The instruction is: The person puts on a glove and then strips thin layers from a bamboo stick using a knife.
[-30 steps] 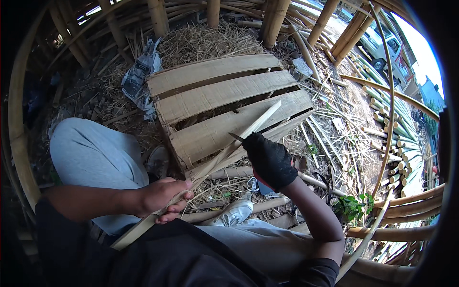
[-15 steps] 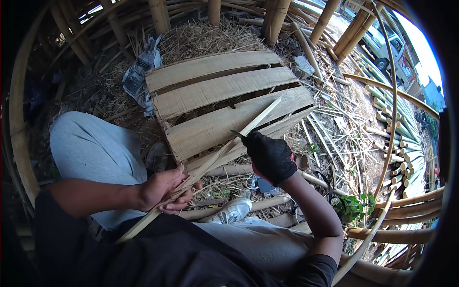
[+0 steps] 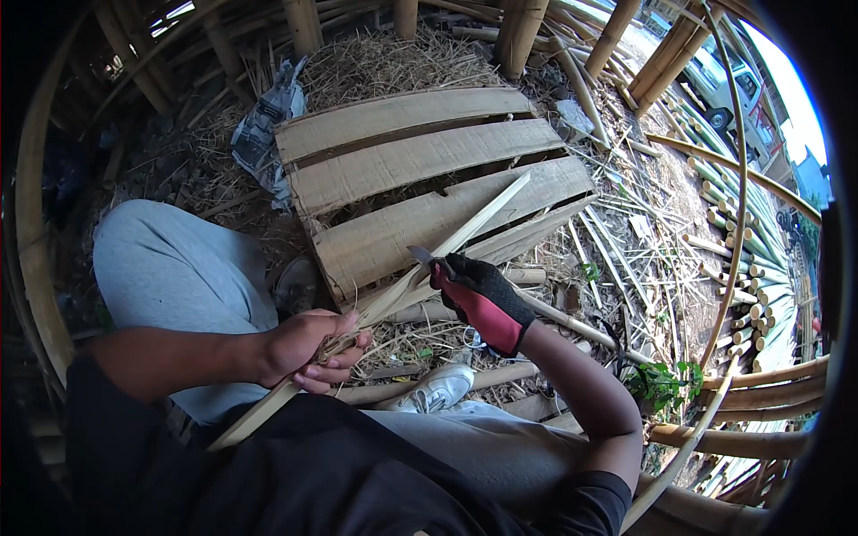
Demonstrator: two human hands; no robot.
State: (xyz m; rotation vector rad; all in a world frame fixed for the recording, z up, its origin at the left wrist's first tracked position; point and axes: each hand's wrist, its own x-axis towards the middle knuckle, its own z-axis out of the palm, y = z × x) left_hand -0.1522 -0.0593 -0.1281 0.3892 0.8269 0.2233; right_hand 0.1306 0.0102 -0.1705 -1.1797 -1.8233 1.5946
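Hands apart, each clamped on something. Left hand [image 3: 315,354], bare, was closed around the strip [image 3: 393,298] below its middle. Right hand [image 3: 483,302], in a black-and-red glove, gripped a knife [image 3: 419,255], blade crossing at the strip farther up; could not tell if it bit in. Strip ran slantwise from the person's lap up over the slats [image 3: 429,163], far end pointing up-right; contact with slats unclear. Straw [image 3: 393,73] lay beyond the slats, crumpled paper [image 3: 271,121] by their left edge, shoe [image 3: 444,388] below.
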